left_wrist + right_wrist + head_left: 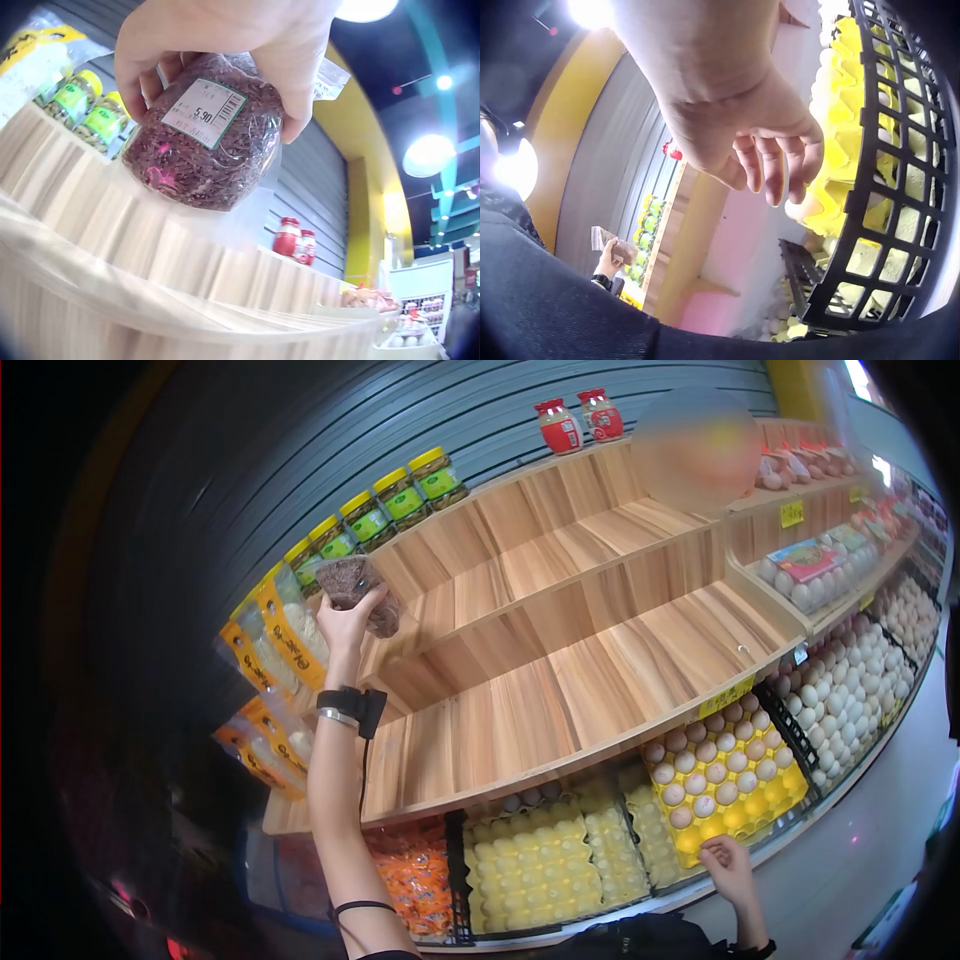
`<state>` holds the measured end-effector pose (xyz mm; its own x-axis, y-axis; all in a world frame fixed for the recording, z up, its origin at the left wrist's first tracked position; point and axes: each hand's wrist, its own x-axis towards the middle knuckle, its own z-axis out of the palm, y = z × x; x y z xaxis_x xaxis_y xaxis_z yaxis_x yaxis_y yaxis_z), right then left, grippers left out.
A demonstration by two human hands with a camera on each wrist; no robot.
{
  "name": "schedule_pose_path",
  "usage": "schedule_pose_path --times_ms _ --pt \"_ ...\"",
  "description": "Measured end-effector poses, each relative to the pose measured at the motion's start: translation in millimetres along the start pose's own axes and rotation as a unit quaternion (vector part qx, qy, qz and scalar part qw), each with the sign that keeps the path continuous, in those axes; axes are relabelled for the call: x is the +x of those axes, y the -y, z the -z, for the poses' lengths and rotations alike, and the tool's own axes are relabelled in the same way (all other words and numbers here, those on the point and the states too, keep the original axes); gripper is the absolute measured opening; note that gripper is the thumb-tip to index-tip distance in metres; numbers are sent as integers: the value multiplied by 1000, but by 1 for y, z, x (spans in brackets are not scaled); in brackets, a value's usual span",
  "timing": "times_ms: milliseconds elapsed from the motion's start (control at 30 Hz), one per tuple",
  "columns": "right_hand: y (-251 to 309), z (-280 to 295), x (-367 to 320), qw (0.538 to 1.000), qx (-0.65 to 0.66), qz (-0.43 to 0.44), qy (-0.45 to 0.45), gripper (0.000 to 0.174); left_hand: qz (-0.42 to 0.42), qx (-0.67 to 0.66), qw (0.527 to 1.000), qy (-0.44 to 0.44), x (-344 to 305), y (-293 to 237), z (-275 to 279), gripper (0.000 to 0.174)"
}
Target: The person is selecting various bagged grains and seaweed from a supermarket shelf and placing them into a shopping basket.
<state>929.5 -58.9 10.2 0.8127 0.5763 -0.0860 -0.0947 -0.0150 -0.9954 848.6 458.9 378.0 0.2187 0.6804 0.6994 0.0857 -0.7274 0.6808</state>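
A clear plastic bag of dark reddish-brown pieces [348,578] is gripped by my left hand [344,626] above the left end of the upper wooden shelf. In the left wrist view, thumb and fingers clasp the bag's top from both sides. A white price label [204,114] reading 5.90 is stuck on its front. My right hand [731,868] hangs low with loosely curled fingers, holding nothing. It is beside the front corner of a yellow egg tray [742,815].
Stepped wooden shelves [560,690] span the middle. Yellow-lidded jars [402,495] and yellow-banded bags [292,628] line the left, two red-lidded jars [558,428] the top. Below are black crates, orange packets [410,880] and pale egg trays [530,860]; loose eggs [850,690] lie right.
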Motion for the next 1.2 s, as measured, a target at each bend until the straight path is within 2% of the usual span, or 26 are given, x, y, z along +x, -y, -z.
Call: schedule_pose_path --times_ms 33,67,100,133,167,200,233,267,300,333,400,433,467,500,600,633,700,767,833,867,967,1000,1033,1100,1200 --pt "3 -2 2 1000 4 -1 26 9 -35 -19 999 4 -23 -15 9 52" --pt "11 -6 4 997 32 -15 63 11 -62 53 997 2 -31 8 29 50" --pt "19 -11 6 993 61 -29 98 12 -115 -17 993 20 -69 -12 44 54" --pt "24 -16 8 985 92 -40 143 14 -78 -66 994 36 -108 -29 60 58" --pt "29 -20 10 973 123 -53 188 16 -82 10 995 54 -146 -50 83 65" --pt "32 -24 12 960 131 -65 239 16 -70 -74 994 35 -186 -32 102 74" --pt "35 -29 15 943 138 -81 291 17 -16 -35 997 71 -228 -25 135 87" --pt "37 -35 19 933 120 -90 326 18 5 -48 993 106 -258 -54 147 94" --pt "38 -44 22 920 103 -102 364 19 60 -64 994 65 -295 -61 155 97" --pt "41 -54 25 912 86 -97 389 18 63 6 994 85 -319 -77 164 94" --pt "39 -83 31 889 30 -43 455 18 113 88 983 119 -377 -70 191 84" --pt "40 -97 29 871 7 -17 490 18 167 55 982 74 -401 -79 188 82" --pt "46 -113 25 847 -45 27 528 20 170 119 977 37 -432 -78 191 81" --pt "59 -130 16 818 -102 92 558 21 202 119 972 -10 -458 -77 189 80" --pt "63 -176 -20 715 -136 151 669 25 275 178 943 -62 -539 -60 197 75" --pt "64 -190 -36 678 -138 139 709 27 297 207 928 -87 -562 -62 198 74" --pt "62 -214 -72 634 -147 176 738 30 343 264 898 -82 -588 -72 209 73" --pt "40 -234 -101 588 -158 238 756 36 352 212 900 -147 -608 -70 219 72" --pt "24 -252 -127 546 -221 294 753 39 386 180 889 -171 -615 -76 236 72" --pt "16 -264 -140 542 -208 310 753 39 390 147 888 -195 -626 -69 246 73" --pt "9 -298 -185 550 -159 321 754 42 385 235 862 -231 -642 -68 283 77" --pt "4 -307 -199 539 -183 314 760 47 394 252 852 -235 -648 -64 296 79" --pt "4 -317 -217 540 -172 250 785 56 396 255 848 -243 -656 -63 311 79" --pt "-5 -332 -247 515 -202 252 794 74 397 258 840 -264 -668 -57 342 81" --pt "-17 -357 -299 550 -186 253 774 77 427 237 821 -297 -678 -55 383 89"
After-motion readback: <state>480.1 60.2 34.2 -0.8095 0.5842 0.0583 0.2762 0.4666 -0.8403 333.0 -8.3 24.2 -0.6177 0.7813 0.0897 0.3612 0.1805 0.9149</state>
